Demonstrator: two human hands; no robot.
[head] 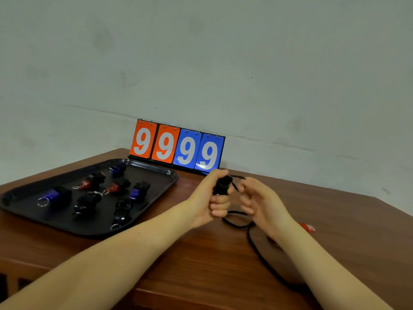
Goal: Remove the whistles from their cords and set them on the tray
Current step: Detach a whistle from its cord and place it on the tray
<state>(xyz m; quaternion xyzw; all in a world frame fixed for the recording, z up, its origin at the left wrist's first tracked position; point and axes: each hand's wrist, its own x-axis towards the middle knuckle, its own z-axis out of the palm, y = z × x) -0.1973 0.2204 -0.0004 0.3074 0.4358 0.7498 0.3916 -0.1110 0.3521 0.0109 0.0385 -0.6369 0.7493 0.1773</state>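
Wooden counter (156,260): several whistles lie on your tray (154,193) at its left edge; your left hand (214,198) grips another whistle (222,185), right hand (257,198) pinching its cord (252,240).

A flip scoreboard (177,146) stands at the far edge of the wooden table (201,253), against the wall. It has four cards side by side, each printed with a large white 9: the two on the left are orange, the two on the right are blue, so the row reads 9 9 9 9. No other text can be read
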